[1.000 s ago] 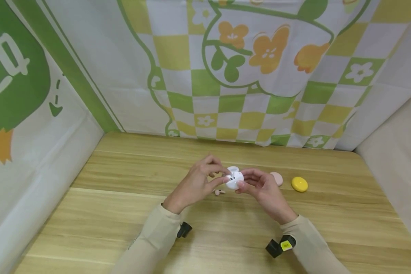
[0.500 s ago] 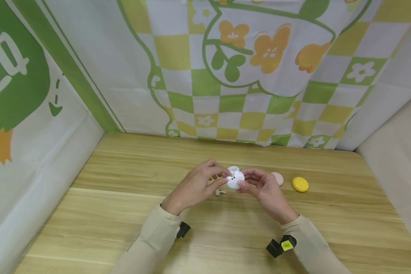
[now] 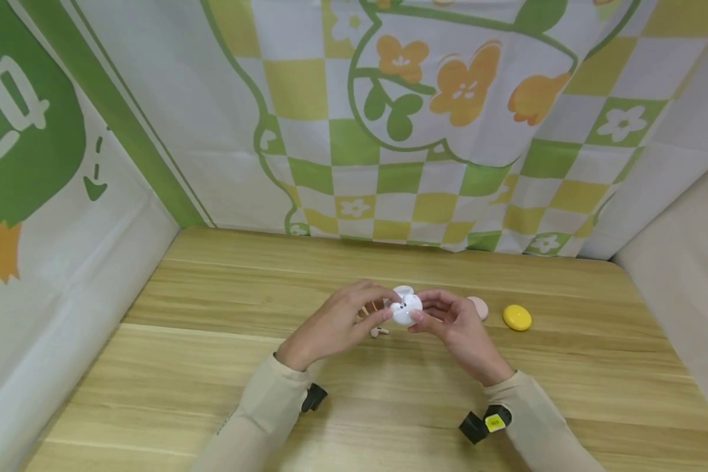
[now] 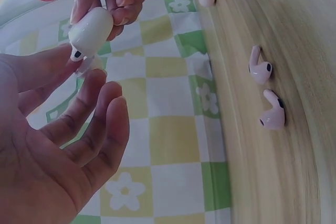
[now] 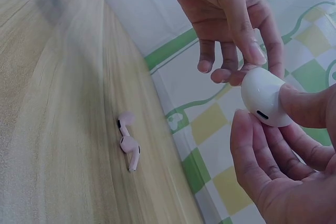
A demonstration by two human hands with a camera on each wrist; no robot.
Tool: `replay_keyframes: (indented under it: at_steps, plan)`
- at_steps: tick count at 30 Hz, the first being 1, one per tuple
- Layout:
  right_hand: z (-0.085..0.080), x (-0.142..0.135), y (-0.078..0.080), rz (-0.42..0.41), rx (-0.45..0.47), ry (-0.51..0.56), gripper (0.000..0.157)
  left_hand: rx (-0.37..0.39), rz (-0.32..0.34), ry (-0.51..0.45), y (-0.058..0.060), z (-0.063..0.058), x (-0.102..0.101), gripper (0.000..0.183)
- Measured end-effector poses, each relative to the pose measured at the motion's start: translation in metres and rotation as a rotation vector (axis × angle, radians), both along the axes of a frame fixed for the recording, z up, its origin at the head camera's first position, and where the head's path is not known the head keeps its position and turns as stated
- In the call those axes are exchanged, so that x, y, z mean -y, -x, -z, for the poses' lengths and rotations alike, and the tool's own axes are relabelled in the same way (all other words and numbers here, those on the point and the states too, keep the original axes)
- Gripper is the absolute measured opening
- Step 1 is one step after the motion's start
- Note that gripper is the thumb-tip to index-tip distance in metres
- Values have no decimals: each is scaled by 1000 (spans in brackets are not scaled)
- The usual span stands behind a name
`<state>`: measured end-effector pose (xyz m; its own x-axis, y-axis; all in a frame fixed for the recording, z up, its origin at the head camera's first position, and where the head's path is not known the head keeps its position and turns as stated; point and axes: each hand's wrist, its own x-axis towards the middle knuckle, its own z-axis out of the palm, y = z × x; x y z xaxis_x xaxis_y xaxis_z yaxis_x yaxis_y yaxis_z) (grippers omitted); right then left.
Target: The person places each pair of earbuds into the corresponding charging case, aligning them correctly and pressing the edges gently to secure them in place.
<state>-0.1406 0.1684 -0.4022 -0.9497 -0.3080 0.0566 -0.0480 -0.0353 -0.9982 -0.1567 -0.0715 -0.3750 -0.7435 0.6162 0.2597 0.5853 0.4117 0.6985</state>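
Note:
My right hand (image 3: 463, 334) grips a small white earbud case (image 5: 262, 93), its lid (image 3: 404, 290) flipped up, above the table. With thumb and fingertips, my left hand (image 3: 336, 324) pinches a white earbud (image 4: 77, 54) at the opening of this case; the other fingers hang loosely curved below. The lower part of that earbud is hidden by the case and fingers. Close under my left hand, two pale pink earbuds (image 4: 273, 116) lie on the table, one partly covered by the hand in the head view.
A round pink case (image 3: 478, 307) lies on the wooden table (image 3: 212, 367) just beyond my right hand, with a round yellow case (image 3: 516, 317) to its right. A checked, flowered cloth (image 3: 389, 177) hangs along the table's back edge.
My left hand's fingers shift slightly at the case opening, and the back of the hand lowers a little. The case stays in my right hand, tilting slightly. The things on the table stay put.

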Motion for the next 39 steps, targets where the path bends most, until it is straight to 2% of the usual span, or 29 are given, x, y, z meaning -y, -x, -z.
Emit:
replay_keyframes:
  at_steps: [7,12,19,26,33,36,39]
  plan:
    - [-1,0,0,9,-2,-4,33,63,-8,-119,4,2,2,28]
    - [-2,0,-1,23,5,-10,33,144,-32,-186,8,6,1,28]
    - [-3,1,-1,29,6,-12,32,223,-72,-163,12,10,0,33]
    - [-3,3,-1,30,8,-22,31,296,-34,-146,15,15,-3,40]
    - [-2,3,-1,19,3,-22,30,407,29,-206,18,18,-8,41]
    - [-1,3,-2,17,5,-18,30,453,32,-226,18,19,-8,40]
    - [-1,3,-2,18,8,-15,30,462,23,-229,19,21,-8,40]
